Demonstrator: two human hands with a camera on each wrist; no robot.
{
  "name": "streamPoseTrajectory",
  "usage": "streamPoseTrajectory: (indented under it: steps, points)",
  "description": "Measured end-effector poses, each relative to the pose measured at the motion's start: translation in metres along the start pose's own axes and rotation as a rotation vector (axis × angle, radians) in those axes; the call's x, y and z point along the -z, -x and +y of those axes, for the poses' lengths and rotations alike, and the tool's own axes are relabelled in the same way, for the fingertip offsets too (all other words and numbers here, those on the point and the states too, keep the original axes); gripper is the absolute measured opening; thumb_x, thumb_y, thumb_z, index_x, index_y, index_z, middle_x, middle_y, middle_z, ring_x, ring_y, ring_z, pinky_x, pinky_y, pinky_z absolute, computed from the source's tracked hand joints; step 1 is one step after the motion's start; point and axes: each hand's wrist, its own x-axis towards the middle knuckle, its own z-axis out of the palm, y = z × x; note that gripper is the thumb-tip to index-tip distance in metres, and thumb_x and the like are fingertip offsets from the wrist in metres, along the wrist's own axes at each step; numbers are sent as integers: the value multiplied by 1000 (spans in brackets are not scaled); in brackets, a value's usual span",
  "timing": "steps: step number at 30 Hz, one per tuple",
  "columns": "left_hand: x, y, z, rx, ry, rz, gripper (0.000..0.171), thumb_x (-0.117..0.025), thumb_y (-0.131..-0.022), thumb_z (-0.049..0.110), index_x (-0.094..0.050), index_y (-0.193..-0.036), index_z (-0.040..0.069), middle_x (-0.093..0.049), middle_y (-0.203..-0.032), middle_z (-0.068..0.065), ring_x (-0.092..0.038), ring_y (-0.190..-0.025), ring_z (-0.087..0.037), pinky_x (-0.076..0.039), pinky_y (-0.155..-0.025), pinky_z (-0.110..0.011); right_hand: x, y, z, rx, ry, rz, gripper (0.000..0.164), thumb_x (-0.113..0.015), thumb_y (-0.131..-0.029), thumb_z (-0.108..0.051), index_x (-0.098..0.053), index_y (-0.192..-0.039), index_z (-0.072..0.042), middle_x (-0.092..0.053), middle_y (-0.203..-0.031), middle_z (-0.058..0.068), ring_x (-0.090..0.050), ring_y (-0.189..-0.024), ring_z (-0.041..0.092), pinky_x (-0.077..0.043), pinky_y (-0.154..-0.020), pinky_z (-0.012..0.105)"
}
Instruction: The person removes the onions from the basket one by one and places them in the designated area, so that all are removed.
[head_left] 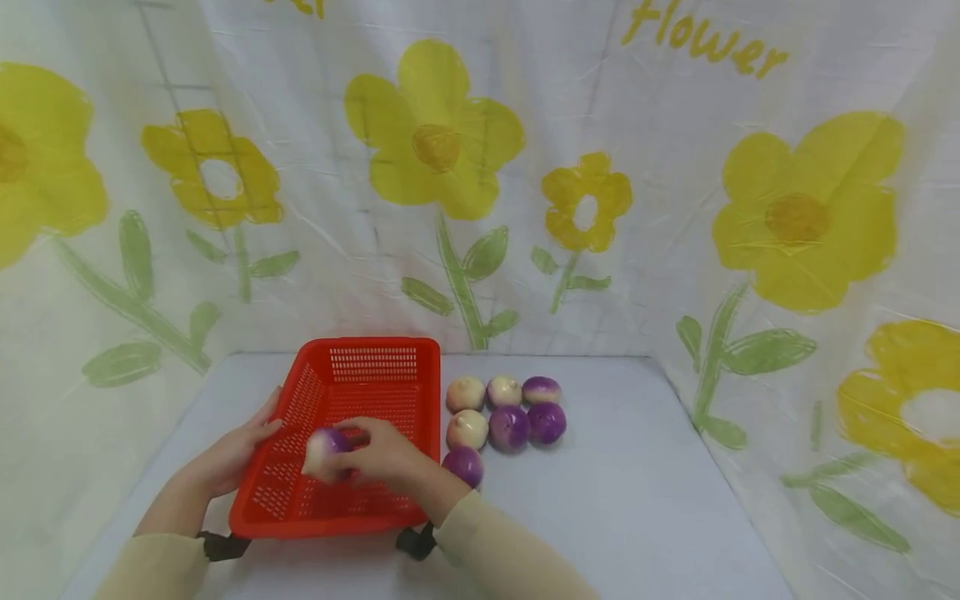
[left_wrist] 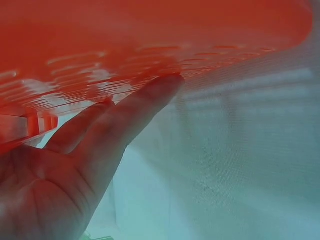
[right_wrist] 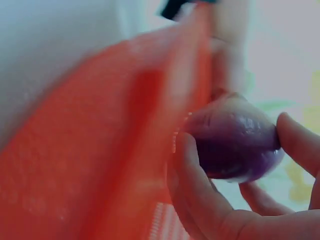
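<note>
A purple-and-white turnip (head_left: 324, 455) is gripped between the thumb and fingers of my right hand (head_left: 381, 454), over the red plastic basket (head_left: 432, 392). The right wrist view shows the fingers round the turnip's (right_wrist: 235, 142) purple side, its pale end facing away. My left hand (head_left: 232, 454) is at the basket's left side. Seen from the left wrist, straight fingers (left_wrist: 145, 102) rest against the outside of its slotted wall (left_wrist: 125, 30). The basket's visible floor is bare, though my right hand and the turnip hide part of it.
Right of the basket, several more turnips (head_left: 509, 428) sit in a close group on the white table (head_left: 622, 492). One purple turnip (head_left: 463, 467) lies close by the basket's right wall, near my right forearm. A flower-printed curtain (head_left: 480, 275) hangs behind the table.
</note>
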Motion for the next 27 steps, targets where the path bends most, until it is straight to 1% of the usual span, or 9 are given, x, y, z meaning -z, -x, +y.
streamPoseTrajectory:
  steps: [4,6,8,11,14,17,20,23,27]
  points:
    - [-1,-1,0,14,17,-2,63,-29,-104,34,17,-144,48,8,-159,-12,-50,-116,-37,-52,-89,-50,32,17,0,83,-202,37,46,-79,-77,-23,-61,-118,-35,-61,-113,-4,-63,-95,19,-58,-76,42]
    - [-2,-2,2,25,39,-3,63,-30,-104,34,16,-144,48,7,-159,-11,-52,-113,-40,-53,-88,-50,50,28,1,132,-261,69,49,-78,-79,-23,-59,-122,-34,-59,-121,0,-63,-99,20,-58,-78,41]
    - [-2,-1,3,27,46,-6,63,-30,-105,33,17,-145,47,8,-159,-11,-53,-110,-41,-53,-87,-51,68,38,2,182,-287,117,52,-77,-80,-24,-57,-127,-32,-56,-128,5,-63,-104,23,-58,-80,39]
    - [-2,1,6,33,53,3,64,-30,-104,32,17,-145,46,8,-159,-11,-54,-109,-40,-54,-86,-50,94,53,8,241,-247,217,56,-75,-81,-30,-53,-132,-30,-53,-133,9,-60,-111,27,-57,-81,40]
    - [-2,2,6,32,46,2,64,-30,-105,32,18,-145,46,6,-159,-13,-52,-111,-40,-54,-86,-50,113,66,22,267,-131,344,59,-75,-80,-37,-51,-134,-30,-54,-133,7,-57,-117,28,-55,-87,41]
    - [-3,3,4,36,42,9,63,-30,-104,34,17,-144,48,1,-158,-13,-52,-112,-40,-54,-87,-49,127,75,45,277,-18,468,62,-75,-79,-40,-51,-134,-28,-56,-132,2,-56,-119,25,-51,-95,41]
    - [-4,3,2,40,44,19,63,-31,-104,36,15,-144,51,-5,-158,-13,-52,-113,-42,-53,-88,-51,136,82,71,273,77,574,62,-76,-78,-39,-52,-134,-24,-58,-130,2,-56,-118,24,-49,-98,43]
    - [-4,2,2,40,53,18,63,-31,-103,37,15,-143,52,-7,-157,-14,-52,-113,-43,-52,-89,-52,142,86,94,242,129,629,62,-75,-79,-37,-52,-134,-19,-59,-129,8,-56,-117,28,-49,-97,45]
    - [-3,2,3,44,66,14,62,-31,-104,36,14,-143,53,-8,-157,-14,-53,-113,-43,-52,-89,-53,144,84,119,202,191,649,62,-74,-81,-34,-51,-134,-13,-59,-129,13,-58,-113,30,-53,-89,42]
